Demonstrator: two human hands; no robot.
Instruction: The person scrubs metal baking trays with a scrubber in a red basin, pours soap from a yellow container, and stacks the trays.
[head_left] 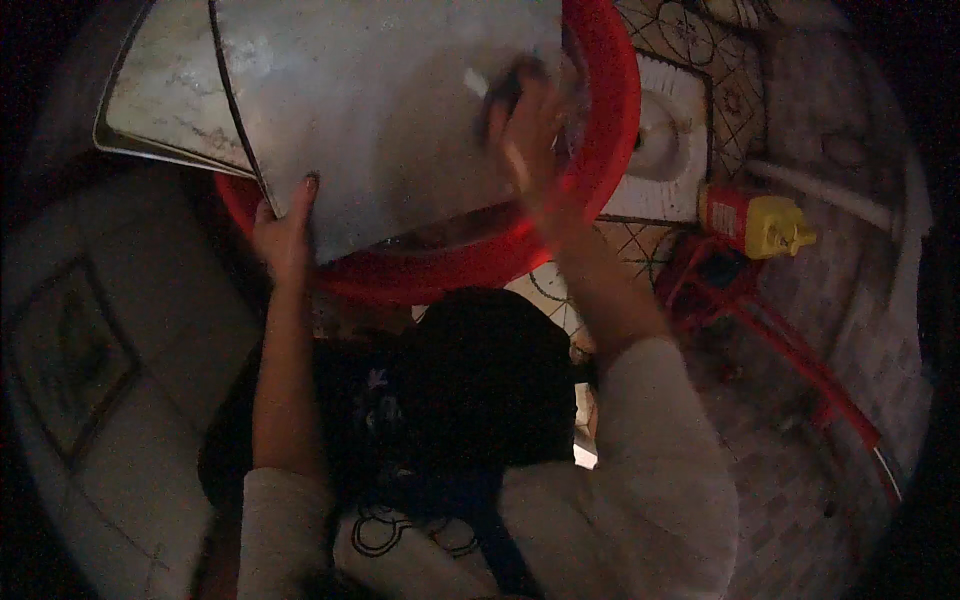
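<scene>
A large flat grey panel [370, 110] lies tilted across a round red basin [430, 275]. My left hand [283, 235] grips the panel's near left corner, thumb on top, the other fingers mostly hidden beneath. On the panel's right part, my right hand [525, 130] is closed around a dark scrubbing pad [512, 85] pressed to the surface; motion smears both, so the pad's exact kind is unclear. Left of the panel's dark edge is a stained, whitish panel [175, 90] with a pale rim. Whether the two panels are joined cannot be made out.
Right of the basin, a white squat toilet [665, 135] is set in patterned floor tiles. Beside it lie a red-and-yellow bottle [770, 225] and a red tool with a long handle [800, 370]. A pale pipe [820, 188] runs past them. Tiled wall [150, 240] stands at the left.
</scene>
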